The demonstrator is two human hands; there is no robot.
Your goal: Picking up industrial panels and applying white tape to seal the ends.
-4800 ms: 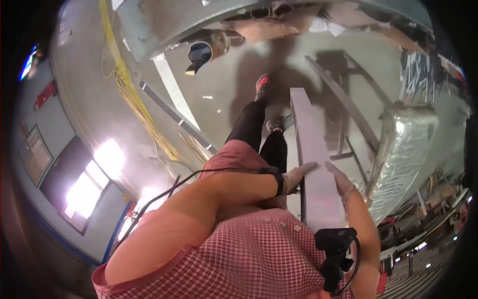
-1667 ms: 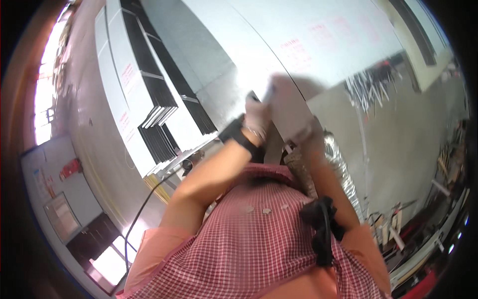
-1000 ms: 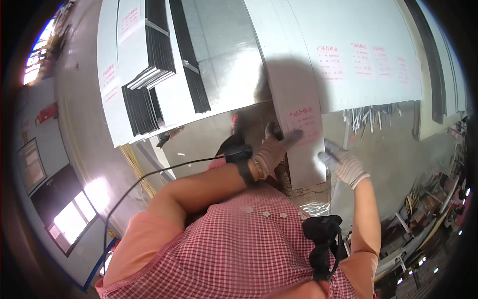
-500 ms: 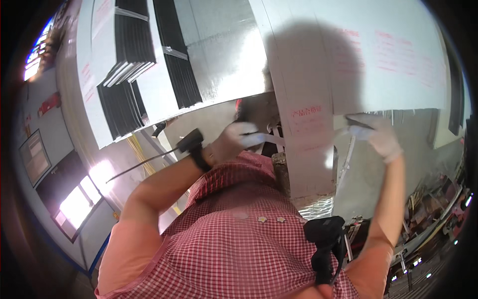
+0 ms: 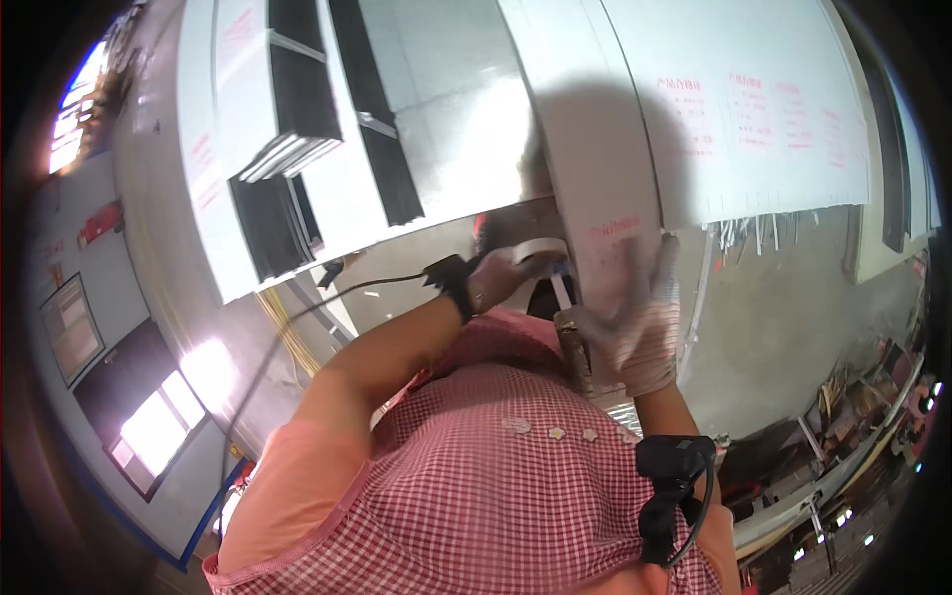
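Note:
A long narrow white panel (image 5: 595, 188) with red print points toward me, its near end at my waist. My right hand (image 5: 645, 342), in a pale glove, lies stretched out on that near end; its outline is smeared by motion. Just left of the panel, my left hand (image 5: 493, 280) is closed around what looks like a roll of white tape (image 5: 538, 247). From the roll a short pale strip (image 5: 562, 290) runs down beside the panel's edge. The left fingertips are partly hidden.
Wide white panels (image 5: 764, 109) with red print lie to the right. At left stand bundled dark-edged strips (image 5: 297, 89) and a shiny metal sheet (image 5: 456, 99). White strips (image 5: 759, 230) hang off the right panel's edge. A cable (image 5: 327, 297) trails from my left wrist.
My right hand has moved left and inward, from beside the panel onto its near end. My left hand has shifted right, and the white roll now shows in it.

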